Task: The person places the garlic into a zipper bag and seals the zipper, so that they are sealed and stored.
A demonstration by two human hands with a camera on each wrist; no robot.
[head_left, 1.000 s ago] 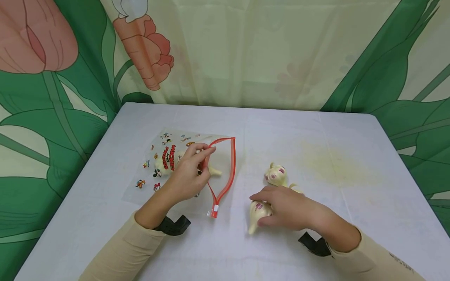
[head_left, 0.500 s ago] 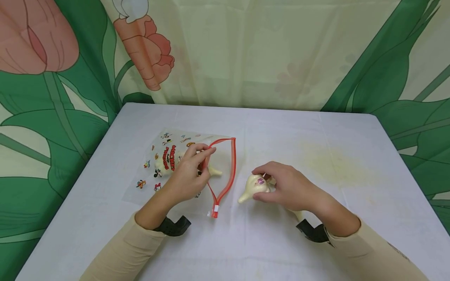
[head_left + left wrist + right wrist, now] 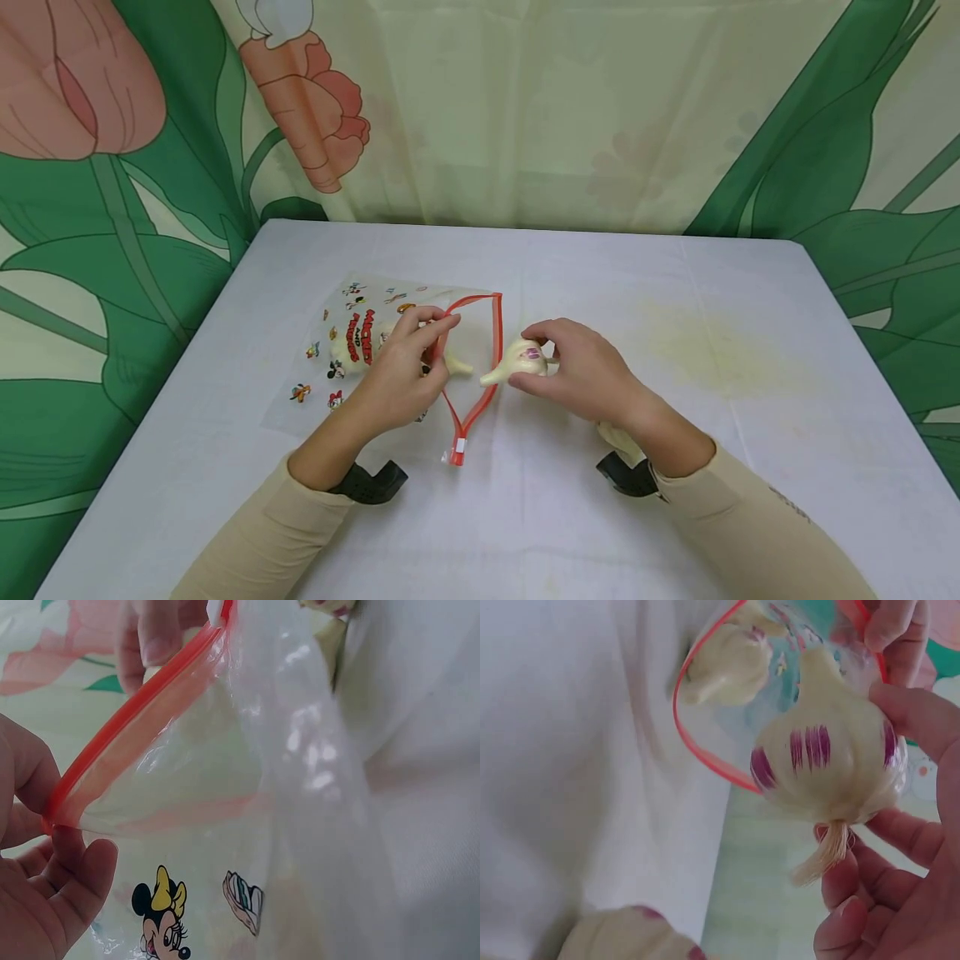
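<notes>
With the left hand pinching the bag rim up (mouth gaping), the right hand, fingers curled round a garlic bulb, should feed it in stem-first.

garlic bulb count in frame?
3. One inside the zip bag at; one held by the right hand at; one on the table under the right wrist.

Staged recording corner rather than a lived-in room: small table under a plain white cloth pushed against a hung floral curtain backdrop with big green leaves and pink flowers, black wrist-worn camera mounts on the person's arms.
</notes>
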